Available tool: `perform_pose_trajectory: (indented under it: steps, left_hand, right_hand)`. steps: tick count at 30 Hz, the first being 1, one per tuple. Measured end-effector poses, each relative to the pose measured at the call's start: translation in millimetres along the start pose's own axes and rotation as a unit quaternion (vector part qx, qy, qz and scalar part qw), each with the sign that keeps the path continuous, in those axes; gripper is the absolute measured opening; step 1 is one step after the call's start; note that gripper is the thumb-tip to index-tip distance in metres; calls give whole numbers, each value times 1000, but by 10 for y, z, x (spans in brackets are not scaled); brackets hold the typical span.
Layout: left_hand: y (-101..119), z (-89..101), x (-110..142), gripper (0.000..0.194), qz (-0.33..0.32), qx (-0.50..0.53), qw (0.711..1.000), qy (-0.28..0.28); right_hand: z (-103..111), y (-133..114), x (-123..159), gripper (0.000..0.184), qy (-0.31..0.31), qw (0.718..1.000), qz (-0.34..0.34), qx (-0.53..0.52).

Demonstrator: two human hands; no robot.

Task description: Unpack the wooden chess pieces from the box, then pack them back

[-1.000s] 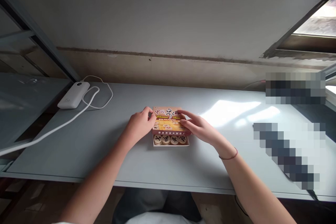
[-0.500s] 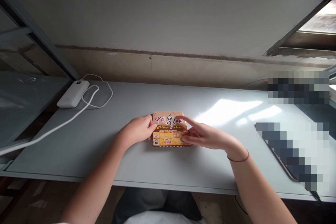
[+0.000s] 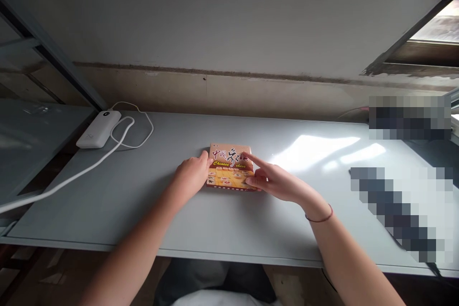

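Observation:
A small Chinese chess box (image 3: 229,168), tan and dark red with yellow lettering and a picture of pieces on a board, is between my two hands over the grey desk. My left hand (image 3: 193,173) grips its left side, with the fingertips hidden behind the edge. On the right side my right hand (image 3: 274,179) is closed on the box; its index finger stretches over the top face and the thumb lies near the lower right corner. Whether the underside touches the desk, I cannot tell.
A white power bank (image 3: 99,129) stands at the desk's back left, with a thick white cable (image 3: 82,168) running off to the left. Sunlight falls on the grey desk (image 3: 201,229) at the right. Blurred-out objects lie along the right side, and a wall (image 3: 222,24) rises behind.
The chess box has moved slightly away from me, toward the wall, and tilted a little. Both hands have gone with it, keeping their hold.

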State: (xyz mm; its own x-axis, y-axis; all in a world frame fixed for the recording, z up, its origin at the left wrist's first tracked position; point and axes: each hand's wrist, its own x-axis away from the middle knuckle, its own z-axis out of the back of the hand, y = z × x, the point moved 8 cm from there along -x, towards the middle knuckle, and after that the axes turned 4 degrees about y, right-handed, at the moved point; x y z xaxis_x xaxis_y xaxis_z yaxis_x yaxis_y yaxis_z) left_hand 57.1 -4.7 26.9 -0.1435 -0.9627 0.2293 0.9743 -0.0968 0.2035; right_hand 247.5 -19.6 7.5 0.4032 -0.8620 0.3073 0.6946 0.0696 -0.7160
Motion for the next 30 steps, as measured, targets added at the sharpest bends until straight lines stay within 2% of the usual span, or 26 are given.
perform_pose_trajectory:
  steps: [5, 13, 18, 21, 23, 25, 27, 30]
  left_hand:
    - [19, -57, -104, 27, 17, -52, 998, 35]
    - [11, -72, -108, 27, 13, -67, 996, 50]
    - [-33, -40, -125, 29, 9, -48, 997, 60]
    - [-131, 33, -206, 29, 0, -28, 996, 89]
    - [-223, 100, -306, 30, 0, -24, 992, 122]
    - [-317, 151, -439, 34, 2, -23, 988, 154]
    - [-374, 180, -581, 35, -14, -14, 983, 183]
    - [-443, 150, -758, 34, -29, -13, 980, 194]
  right_hand:
    - [68, 9, -64, 71, 58, 998, -17, -1]
    - [54, 21, -98, 69, 60, 998, -3, 4]
    - [91, 18, -106, 67, 65, 997, 36, -1]
    - [236, 102, -134, 55, 144, 989, 37, -6]
    - [373, 183, -154, 41, 233, 971, 25, 40]
    - [451, 236, -199, 31, 293, 948, 9, 120]
    - [470, 276, -288, 30, 310, 930, -20, 196]
    - [482, 312, -457, 34, 303, 909, -71, 275]
